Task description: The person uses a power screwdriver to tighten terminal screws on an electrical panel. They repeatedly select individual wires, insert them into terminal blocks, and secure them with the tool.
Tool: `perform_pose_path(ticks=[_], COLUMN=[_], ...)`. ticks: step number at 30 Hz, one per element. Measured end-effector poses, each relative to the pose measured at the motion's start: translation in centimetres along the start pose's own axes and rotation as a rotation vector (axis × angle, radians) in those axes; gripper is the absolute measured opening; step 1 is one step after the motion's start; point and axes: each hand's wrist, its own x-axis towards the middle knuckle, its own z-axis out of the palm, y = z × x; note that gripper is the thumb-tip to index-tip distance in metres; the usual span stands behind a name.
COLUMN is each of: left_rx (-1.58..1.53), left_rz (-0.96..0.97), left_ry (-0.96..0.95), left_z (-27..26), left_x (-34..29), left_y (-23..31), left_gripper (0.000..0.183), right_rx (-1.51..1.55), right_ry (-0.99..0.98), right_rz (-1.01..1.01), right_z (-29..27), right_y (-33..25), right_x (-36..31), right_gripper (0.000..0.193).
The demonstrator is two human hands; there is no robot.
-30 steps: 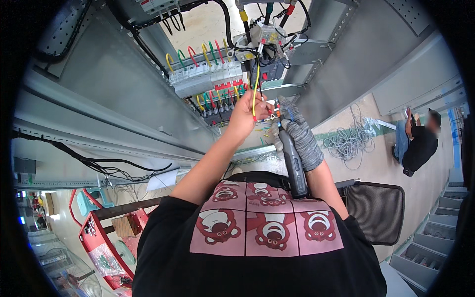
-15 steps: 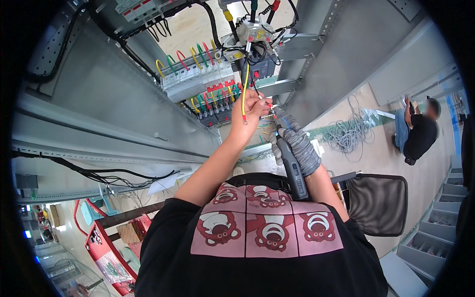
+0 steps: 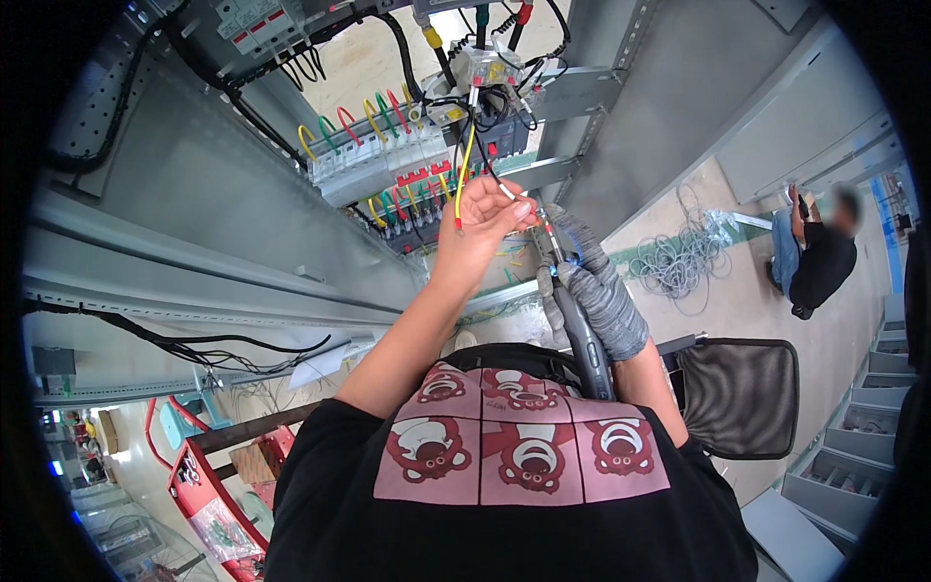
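Observation:
My bare left hand is closed, thumb and finger pinching a black wire near its end. Red shows at the fingertips; the exact end is too small to make out. A yellow wire with a red-sleeved lug hangs loose in front of that hand. In my right hand, which wears a grey glove, is a dark pen-shaped electric screwdriver. Its thin bit points up toward the left fingertips, and a bluish light glows at its nose. Whether the bit touches anything there cannot be made out.
A row of breakers with coloured wires lies ahead in the metal cabinet. To the right are a grey cable heap, a black mesh chair and a crouching person. A red cart stands at lower left.
My right hand and the screwdriver have moved slightly right and toward me. My left hand has turned, showing more of its palm, still pinching the black wire. The cabinet appears shifted slightly left.

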Motion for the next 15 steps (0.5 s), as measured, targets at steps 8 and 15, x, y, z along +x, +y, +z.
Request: perform_pose_path(ticks=[8, 15], left_rx=[-0.028, -0.038], left_rz=[0.069, 0.092], left_ry=[0.03, 0.038], left_z=[2.2, 2.2], left_x=[1.1, 1.0], left_y=[1.5, 1.4], left_gripper=[0.012, 0.013], right_rx=[-0.118, -0.11], right_ry=[0.087, 0.099], right_rz=[-0.044, -0.061], right_z=[0.9, 1.3], right_y=[-1.8, -1.6], right_x=[-1.3, -0.2], right_gripper=[0.058, 0.059])
